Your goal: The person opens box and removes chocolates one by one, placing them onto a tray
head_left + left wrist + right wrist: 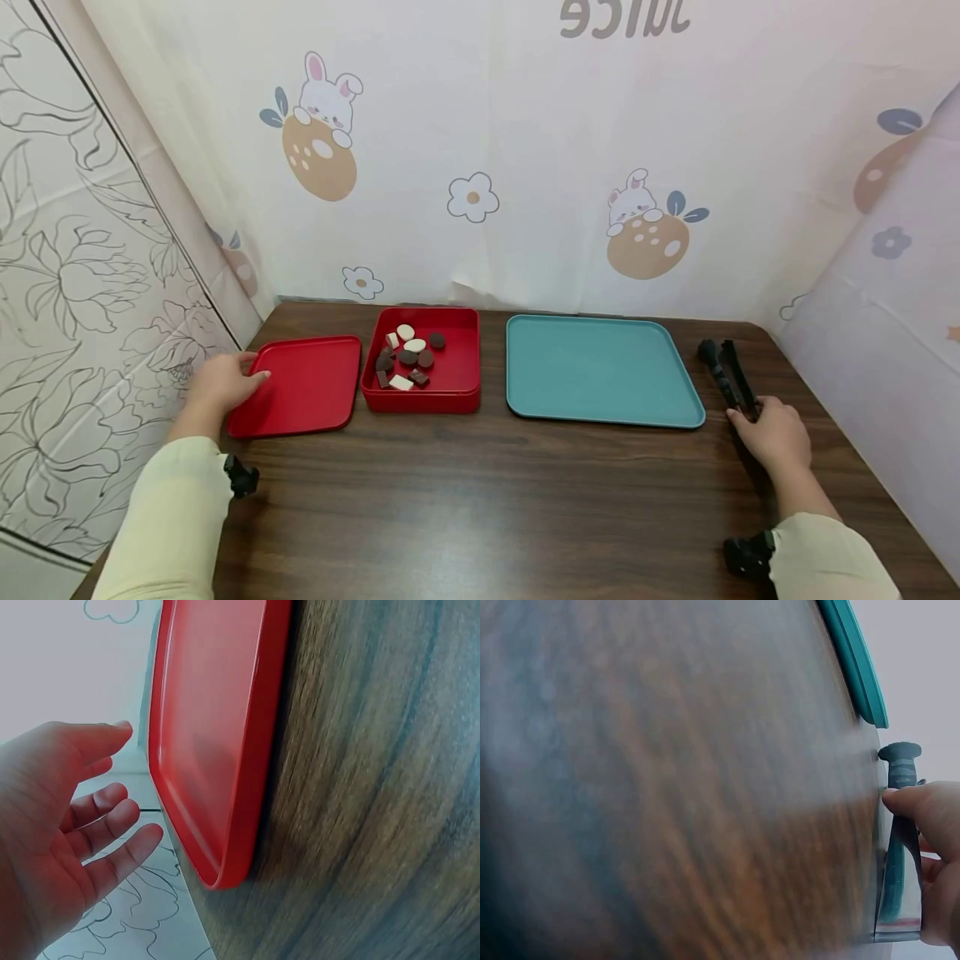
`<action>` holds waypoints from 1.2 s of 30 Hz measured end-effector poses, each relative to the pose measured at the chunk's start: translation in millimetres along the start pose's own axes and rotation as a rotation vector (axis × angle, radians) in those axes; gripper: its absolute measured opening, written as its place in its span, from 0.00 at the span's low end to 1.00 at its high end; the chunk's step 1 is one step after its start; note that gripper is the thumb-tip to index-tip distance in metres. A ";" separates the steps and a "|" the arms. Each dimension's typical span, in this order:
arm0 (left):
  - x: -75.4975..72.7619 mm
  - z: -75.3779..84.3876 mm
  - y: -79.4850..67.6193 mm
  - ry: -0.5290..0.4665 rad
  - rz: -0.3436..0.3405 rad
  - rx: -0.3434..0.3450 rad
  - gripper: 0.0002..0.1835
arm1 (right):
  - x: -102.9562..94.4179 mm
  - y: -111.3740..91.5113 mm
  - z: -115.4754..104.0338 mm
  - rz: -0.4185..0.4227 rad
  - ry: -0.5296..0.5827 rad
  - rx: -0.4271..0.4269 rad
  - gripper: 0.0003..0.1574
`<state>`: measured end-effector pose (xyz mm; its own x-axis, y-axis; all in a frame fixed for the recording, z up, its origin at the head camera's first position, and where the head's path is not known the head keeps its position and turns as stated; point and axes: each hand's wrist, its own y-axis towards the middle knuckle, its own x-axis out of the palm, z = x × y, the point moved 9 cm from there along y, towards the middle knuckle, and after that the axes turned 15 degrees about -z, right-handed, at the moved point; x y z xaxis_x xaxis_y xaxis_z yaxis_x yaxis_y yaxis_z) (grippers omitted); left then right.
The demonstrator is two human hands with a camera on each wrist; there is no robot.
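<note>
At the left of the table lies a shallow red tray (307,387). My left hand (217,385) is beside its left edge; in the left wrist view the fingers (112,825) are spread, relaxed and apart from the rim. Far to the right, my right hand (776,433) holds a pair of black tongs (726,375), whose two arms point away from me. The right wrist view shows the thumb (907,801) against the tongs (902,776); the other fingers are partly hidden behind them. A red box (457,358) holds several chocolate pieces (407,357), dark and white.
A teal tray (600,371) lies right of the red box, near the back of the brown wooden table (480,500). Printed curtains (480,125) hang behind and at both sides. A black wrist device (242,477) sits on each forearm.
</note>
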<state>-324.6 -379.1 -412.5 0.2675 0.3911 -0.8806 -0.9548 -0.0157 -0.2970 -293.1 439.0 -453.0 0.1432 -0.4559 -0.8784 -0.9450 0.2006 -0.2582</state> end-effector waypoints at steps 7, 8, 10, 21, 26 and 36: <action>2.2 12.4 1.0 0.003 0.048 0.065 0.28 | -4.0 -3.8 0.0 0.027 0.028 -0.018 0.44; 2.8 13.6 1.2 -0.005 0.054 0.073 0.28 | -5.0 -4.6 -0.2 0.038 0.035 -0.025 0.44; 4.2 16.3 1.9 -0.017 0.066 0.086 0.27 | -6.5 -6.3 -1.3 0.063 0.044 -0.042 0.43; 8.4 40.3 -4.0 -0.039 0.107 0.199 0.23 | -16.3 -18.2 -20.5 0.157 0.079 -0.155 0.40; 10.8 46.8 -7.6 -0.027 0.135 0.206 0.21 | -15.9 -22.2 -27.5 0.140 0.128 -0.189 0.42; 20.0 53.6 -12.4 -0.024 0.132 0.233 0.21 | -16.5 -31.9 -53.1 0.108 0.169 -0.278 0.40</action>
<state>-314.4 -321.7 -406.6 0.1384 0.4215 -0.8962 -0.9860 0.1432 -0.0849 -280.9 394.2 -409.0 0.0096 -0.5866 -0.8098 -0.9994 0.0216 -0.0275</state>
